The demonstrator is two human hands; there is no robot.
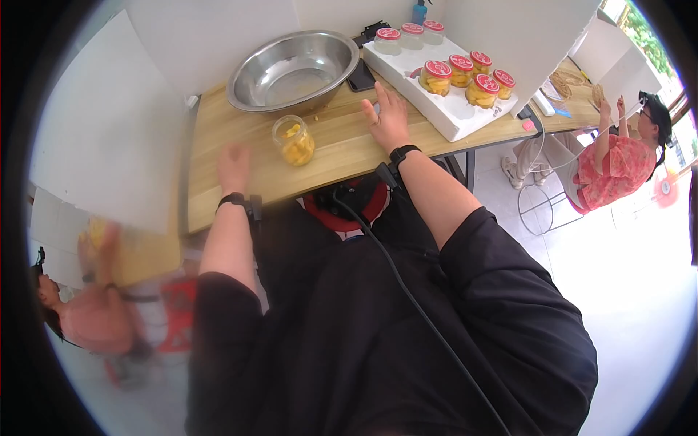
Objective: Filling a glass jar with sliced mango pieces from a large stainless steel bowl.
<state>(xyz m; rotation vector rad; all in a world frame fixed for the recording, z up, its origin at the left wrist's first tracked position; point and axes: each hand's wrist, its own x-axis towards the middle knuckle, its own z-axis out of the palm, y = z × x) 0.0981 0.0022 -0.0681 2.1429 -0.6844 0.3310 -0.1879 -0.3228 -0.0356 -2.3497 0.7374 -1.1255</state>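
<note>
An uncapped glass jar (294, 143) stands on the wooden table (332, 158), with yellow fruit pieces inside. To its left is my left hand (234, 166), blurred and apart from the jar; its finger positions are unclear. On the other side my right hand (388, 121) is spread low near the table, thumb away from the fingers. A small pale patch shows between that thumb and the fingers, too hidden to name. Behind the jar sits a wide stainless steel basin (294, 101), and a few yellow bits lie near its base.
A white foam tray (436, 111) at right carries several red-lidded jars of yellow fruit (482, 91) and paler red-lidded jars (388, 41). A black phone (361, 76) lies beside the basin. White panels (103, 125) flank the table. People sit at right (616, 163) and left (92, 321).
</note>
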